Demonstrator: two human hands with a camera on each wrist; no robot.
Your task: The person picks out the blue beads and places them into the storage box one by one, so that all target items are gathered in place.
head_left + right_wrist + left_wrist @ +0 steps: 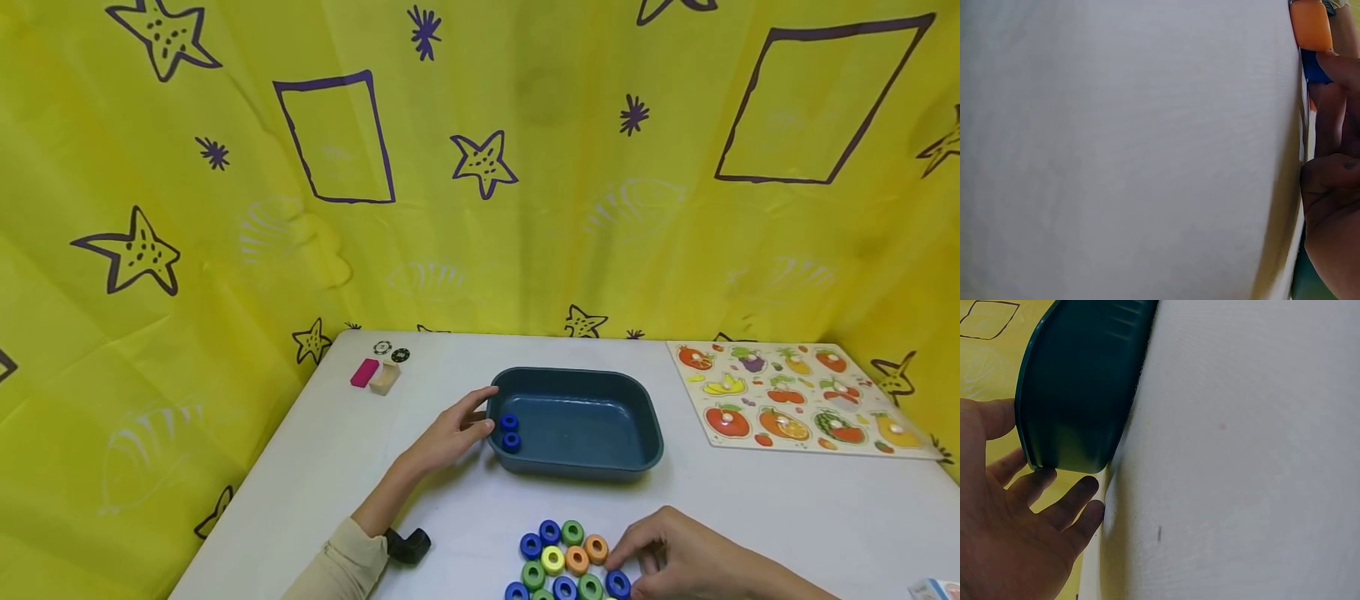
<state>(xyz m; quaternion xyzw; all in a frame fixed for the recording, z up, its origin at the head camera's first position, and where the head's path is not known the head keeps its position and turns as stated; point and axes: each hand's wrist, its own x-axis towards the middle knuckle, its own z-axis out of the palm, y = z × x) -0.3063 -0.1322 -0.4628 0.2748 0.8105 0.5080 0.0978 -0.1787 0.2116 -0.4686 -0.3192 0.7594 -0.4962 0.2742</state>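
A dark teal plastic bin [585, 473] stands in the middle of the table with two blue beads [511, 441] at its left end. My left hand [450, 429] rests on the bin's left end, thumb and fingers spread against the rim and wall, as the left wrist view also shows. Near the front edge lies a cluster of chunky ring-shaped beads [552, 560] in blue, green, yellow and orange. At the cluster's right side, my right hand [678, 554] pinches a blue bead [618, 584] between thumb and index finger. An orange bead [1311, 25] shows beside that hand in the right wrist view.
A fruit puzzle board [813, 400] lies at the back right. A pink block [364, 372], a pale wooden piece [385, 378] and two round chips [401, 355] are at the back left. A black curved object [409, 546] sits by the left forearm. Yellow curtain encloses the table.
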